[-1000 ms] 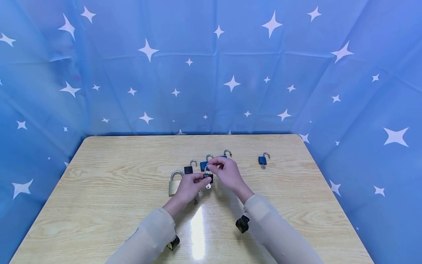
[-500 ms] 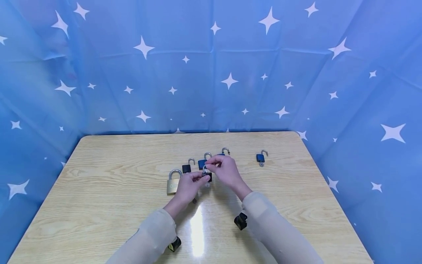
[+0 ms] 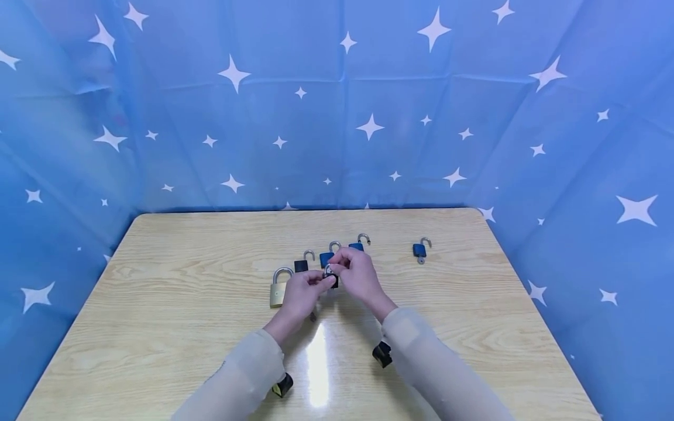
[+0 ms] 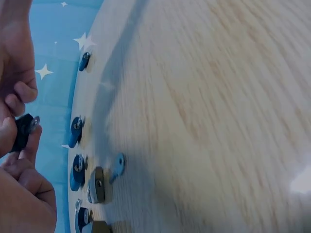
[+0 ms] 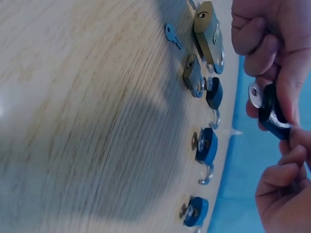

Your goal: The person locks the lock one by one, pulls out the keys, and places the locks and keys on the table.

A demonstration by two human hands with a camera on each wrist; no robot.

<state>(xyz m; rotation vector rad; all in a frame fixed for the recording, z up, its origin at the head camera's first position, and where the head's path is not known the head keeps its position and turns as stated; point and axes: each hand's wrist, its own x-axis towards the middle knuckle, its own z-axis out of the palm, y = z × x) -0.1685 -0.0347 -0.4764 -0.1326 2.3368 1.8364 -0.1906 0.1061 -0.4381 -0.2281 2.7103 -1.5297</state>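
My left hand [image 3: 300,295] grips the body of a small black padlock [image 3: 334,282] between thumb and fingers, held above the table. A silver key [image 5: 254,94] sticks out of the bottom of that padlock [image 5: 273,112] in the right wrist view. My right hand [image 3: 360,278] pinches the padlock's shackle [image 3: 327,269] from above; its fingertips hide part of it. Behind the hands lie a blue padlock [image 3: 326,260] and another blue padlock [image 3: 356,247], both with raised shackles. A black padlock [image 3: 301,266] lies beyond the left hand, its shackle swung open.
A large brass padlock [image 3: 277,295] lies left of my left hand. Beside it are a smaller brass padlock [image 5: 192,73] and a loose key [image 5: 172,36]. Farther right on the wooden table [image 3: 474,327] is an open blue padlock [image 3: 419,250]. A starry blue curtain [image 3: 316,117] stands behind.
The hands have drawn slightly closer together round the black padlock, and less of its shackle shows. Its key, seen below it earlier in the head view, is now out of sight there.
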